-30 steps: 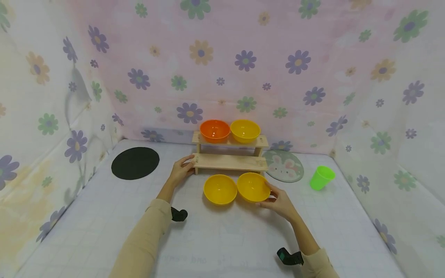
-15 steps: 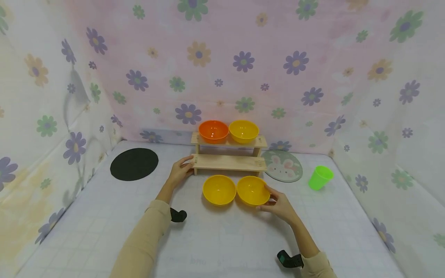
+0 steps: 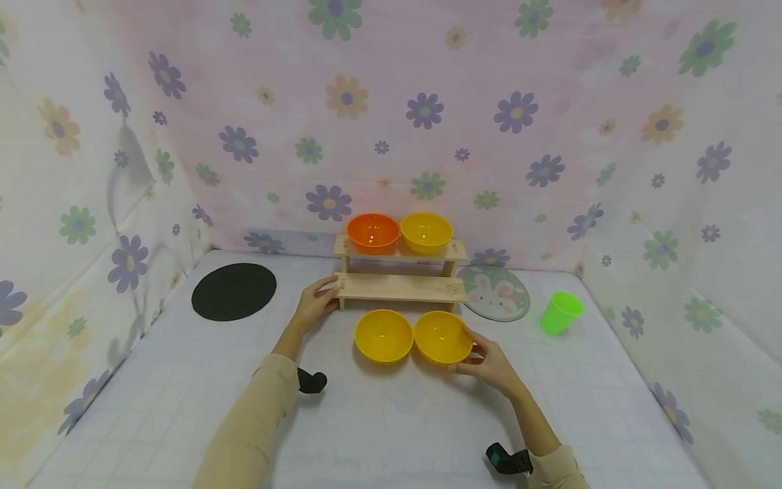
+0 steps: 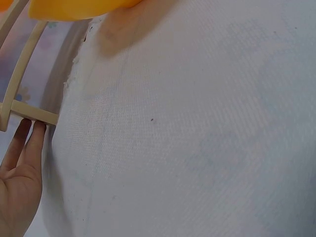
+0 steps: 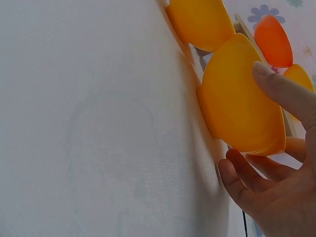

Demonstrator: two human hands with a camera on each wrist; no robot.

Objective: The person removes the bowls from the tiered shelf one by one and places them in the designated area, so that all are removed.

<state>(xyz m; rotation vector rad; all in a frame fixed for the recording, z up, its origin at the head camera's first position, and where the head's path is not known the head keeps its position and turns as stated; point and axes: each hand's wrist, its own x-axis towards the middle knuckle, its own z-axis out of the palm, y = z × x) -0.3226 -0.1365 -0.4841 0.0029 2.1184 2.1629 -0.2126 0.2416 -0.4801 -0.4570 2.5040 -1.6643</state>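
Now my right hand point(image 3: 491, 365) cups the yellow bowl point(image 3: 442, 337) on the table point(image 3: 391, 421), thumb on the rim, fingers curled at its side. It looks like light, stiff, smooth plastic, so I judge the rim is the best grip. My left hand point(image 3: 314, 304) rests with straight fingers against the wooden shelf point(image 3: 400, 287).

The head camera looks forward and down over the whole bench point(image 3: 183, 407) toward the wooden shelf point(image 3: 400, 286). Both wrist cameras sit low, very close to the cloth, each catching the shelf and yellow bowls point(image 5: 237, 103) too.
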